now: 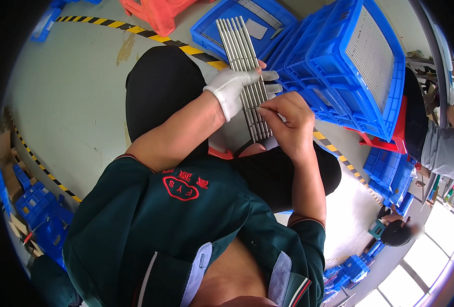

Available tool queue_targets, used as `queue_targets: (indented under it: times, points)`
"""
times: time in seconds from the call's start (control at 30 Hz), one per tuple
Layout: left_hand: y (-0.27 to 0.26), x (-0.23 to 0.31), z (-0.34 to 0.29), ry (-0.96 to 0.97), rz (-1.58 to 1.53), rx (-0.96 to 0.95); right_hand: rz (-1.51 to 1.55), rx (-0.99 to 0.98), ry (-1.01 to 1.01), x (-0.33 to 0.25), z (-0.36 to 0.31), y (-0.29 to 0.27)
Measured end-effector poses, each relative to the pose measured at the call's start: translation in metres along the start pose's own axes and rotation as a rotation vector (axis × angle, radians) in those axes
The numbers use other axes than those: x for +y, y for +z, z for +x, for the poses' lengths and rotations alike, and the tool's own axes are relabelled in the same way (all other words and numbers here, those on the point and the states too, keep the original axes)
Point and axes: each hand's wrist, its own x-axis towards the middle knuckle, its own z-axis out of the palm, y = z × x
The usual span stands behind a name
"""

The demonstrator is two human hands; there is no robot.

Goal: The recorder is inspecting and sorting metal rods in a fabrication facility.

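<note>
A flat row of several slim, shiny metal rods [232,43] lies side by side in front of me, slanting from upper left to lower right. Dark marks or grooves run across them. My left hand [233,87], in a white glove with some fingertips bare, is closed around the row near its middle. Bare and ungloved, my right hand [293,120] pinches with thumb and forefinger at the right edge of the row, below the left hand. The exact rod between those fingertips is partly hidden.
Stacked blue crates [314,59] stand close at right on a red stool [396,133]; the top one holds many metal rods [371,51]. A blue tray [206,28] with a few rods lies ahead. An orange-red stool [158,13] stands beyond striped floor tape [117,24]. Another person [440,148] is at far right.
</note>
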Motion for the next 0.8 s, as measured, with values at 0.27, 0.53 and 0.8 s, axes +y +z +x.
queue_targets:
  times: [0.27, 0.53, 0.8]
  points:
    - [0.000, 0.000, -0.001, -0.008, 0.024, 0.017, -0.069, -0.010, -0.106, 0.000, 0.001, 0.002]
    - [0.002, -0.002, 0.000, 0.012, 0.115, 0.066, -0.112, -0.023, -0.122, -0.002, 0.001, 0.001]
    - [-0.002, -0.001, 0.002, -0.014, -0.011, 0.024, 0.011, -0.034, -0.001, -0.002, -0.002, 0.002]
